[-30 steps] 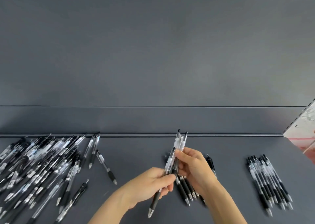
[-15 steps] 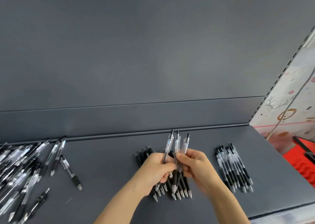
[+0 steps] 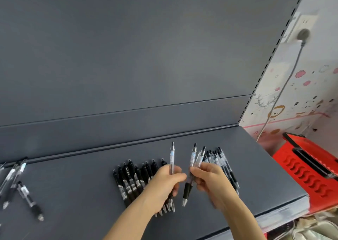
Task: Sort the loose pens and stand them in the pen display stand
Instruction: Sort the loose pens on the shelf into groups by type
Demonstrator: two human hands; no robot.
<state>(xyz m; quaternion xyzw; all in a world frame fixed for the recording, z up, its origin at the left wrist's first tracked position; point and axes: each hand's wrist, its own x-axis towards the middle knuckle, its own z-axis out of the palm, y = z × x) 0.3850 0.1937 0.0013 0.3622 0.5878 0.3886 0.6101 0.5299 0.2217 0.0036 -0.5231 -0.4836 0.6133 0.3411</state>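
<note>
Soft even light, blurred edges

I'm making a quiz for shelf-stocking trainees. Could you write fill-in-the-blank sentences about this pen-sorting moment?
The left hand holds ___ clear-barrelled plastic pen upright. The right hand holds clear pens with ___ rubber grip sections. The plastic basket beside the dark grey metal shelf is ___.
Missing words: one; black; red.

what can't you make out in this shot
Stand: not in the head view.
Loose pens: cut off by the left edge.
Clear row: partly behind the right hand.
Its pens: blurred, count unclear.
Black row: right end behind the left hand.
Its pen: label too small.
</note>
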